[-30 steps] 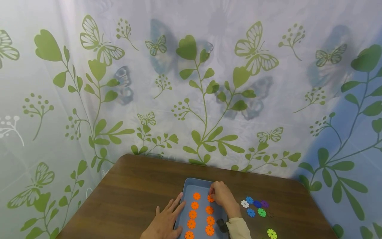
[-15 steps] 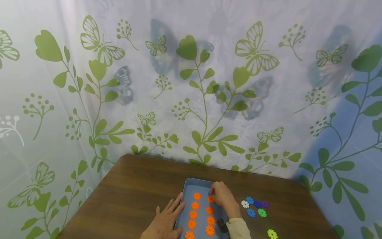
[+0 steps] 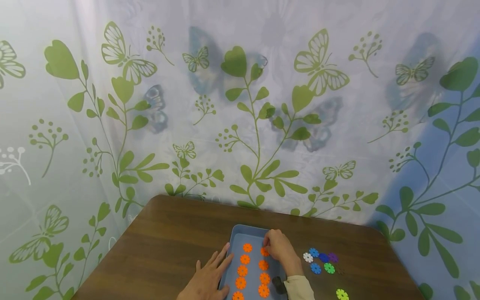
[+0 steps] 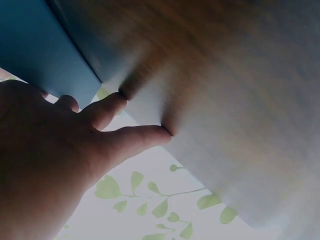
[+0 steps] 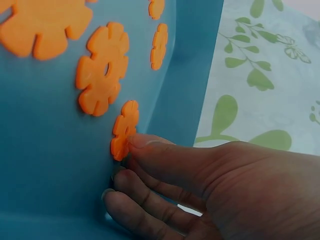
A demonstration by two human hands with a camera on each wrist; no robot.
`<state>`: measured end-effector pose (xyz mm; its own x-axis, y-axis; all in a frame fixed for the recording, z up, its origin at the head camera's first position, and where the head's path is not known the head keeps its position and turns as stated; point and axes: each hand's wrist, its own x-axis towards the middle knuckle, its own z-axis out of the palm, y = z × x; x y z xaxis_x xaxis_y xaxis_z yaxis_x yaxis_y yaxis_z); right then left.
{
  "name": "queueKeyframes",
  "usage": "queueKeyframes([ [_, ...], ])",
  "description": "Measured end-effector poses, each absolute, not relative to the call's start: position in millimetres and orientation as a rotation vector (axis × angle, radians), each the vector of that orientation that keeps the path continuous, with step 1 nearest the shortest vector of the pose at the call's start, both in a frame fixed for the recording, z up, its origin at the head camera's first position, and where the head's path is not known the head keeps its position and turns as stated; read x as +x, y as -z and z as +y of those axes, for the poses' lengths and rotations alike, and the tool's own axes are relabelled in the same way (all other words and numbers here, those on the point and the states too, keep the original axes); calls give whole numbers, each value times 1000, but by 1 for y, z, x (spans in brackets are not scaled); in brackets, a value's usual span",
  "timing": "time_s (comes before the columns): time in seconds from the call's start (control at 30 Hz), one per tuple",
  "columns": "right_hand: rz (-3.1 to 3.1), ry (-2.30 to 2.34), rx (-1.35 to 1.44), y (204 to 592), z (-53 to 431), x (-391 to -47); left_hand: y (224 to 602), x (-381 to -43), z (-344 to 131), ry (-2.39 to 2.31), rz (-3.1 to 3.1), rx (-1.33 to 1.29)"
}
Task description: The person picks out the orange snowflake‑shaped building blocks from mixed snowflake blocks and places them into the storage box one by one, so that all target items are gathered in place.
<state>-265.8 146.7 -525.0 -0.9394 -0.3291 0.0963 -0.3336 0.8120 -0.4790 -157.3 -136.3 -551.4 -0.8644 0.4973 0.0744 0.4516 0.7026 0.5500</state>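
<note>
A shallow blue-grey tray (image 3: 248, 237) holds two columns of orange notched plastic discs (image 3: 242, 270). In the head view, my right hand (image 3: 279, 248) reaches over the tray's right side to the far end of the right column. Its thumb and fingers pinch an orange notched disc (image 5: 124, 131) against the tray floor, as the right wrist view shows up close; the fingertips behind the disc are partly hidden. My left hand (image 3: 208, 273) lies with spread fingers along the tray's left rim. Two of its fingertips touch the wooden table (image 4: 220, 75) in the left wrist view.
To the right of the tray, several loose notched discs lie on the table, among them a white disc (image 3: 308, 257), a green disc (image 3: 329, 268) and a purple disc (image 3: 332, 257). A yellow-green disc (image 3: 342, 294) lies nearer. Behind the table hangs a patterned curtain (image 3: 240, 125).
</note>
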Motion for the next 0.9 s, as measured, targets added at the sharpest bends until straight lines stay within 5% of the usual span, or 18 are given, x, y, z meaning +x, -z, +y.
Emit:
queueKeyframes([
  [0.4,-2785,-877,699,519,151,-263,551,-161,-140,-880,2808,794],
  [0.9,-2680,-918,478,477,156,-239,521,-162,-137,-731,2900,778],
])
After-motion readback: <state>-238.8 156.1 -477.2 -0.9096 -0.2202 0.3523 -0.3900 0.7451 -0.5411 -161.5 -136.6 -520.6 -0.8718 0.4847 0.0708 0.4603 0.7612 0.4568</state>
